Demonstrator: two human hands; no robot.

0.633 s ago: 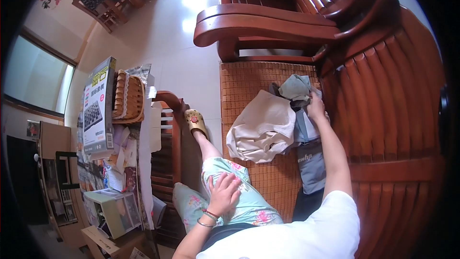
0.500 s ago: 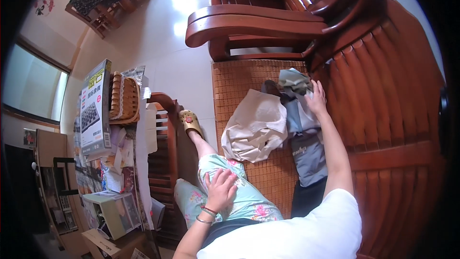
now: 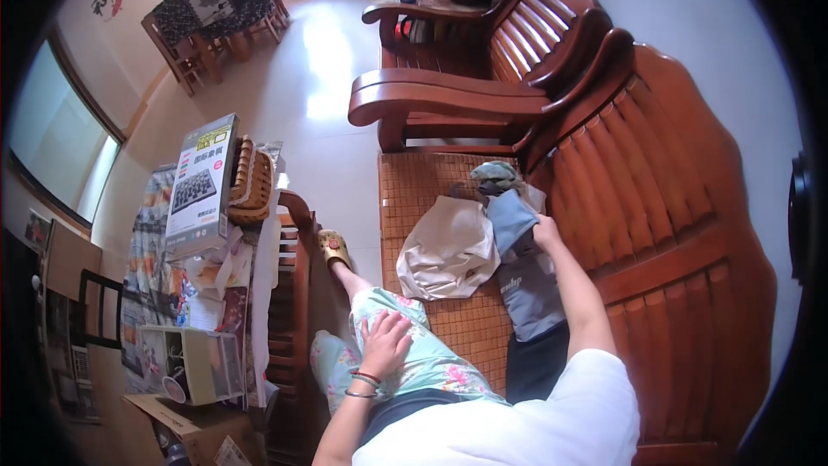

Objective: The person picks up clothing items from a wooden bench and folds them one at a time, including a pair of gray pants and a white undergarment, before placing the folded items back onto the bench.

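My right hand (image 3: 544, 231) is closed on the edge of a light blue piece of clothing (image 3: 512, 218), which is bunched up on the woven seat mat. Just beyond it sits a crumpled grey-green piece of clothing (image 3: 494, 174), over something dark that is mostly hidden. To the left, a loosely heaped beige garment (image 3: 448, 248) spreads across the mat. A folded grey-blue garment (image 3: 530, 298) with light lettering lies nearer me, partly over a dark cloth (image 3: 536, 365). My left hand (image 3: 385, 345) rests with fingers spread on my flowered trouser leg (image 3: 440, 362).
The woven mat (image 3: 453, 319) covers the seat of a wooden bench with a slatted back (image 3: 642, 207). A wooden armrest (image 3: 448, 95) bounds its far end. At left, a cluttered table holds a flat game box (image 3: 200, 185), a wicker basket (image 3: 251, 181) and a small cabinet (image 3: 197, 362).
My right hand has left the grey-green clothing and come nearer, now gripping the light blue piece. The view has tilted up, showing more of the room. My left hand stays on my leg.
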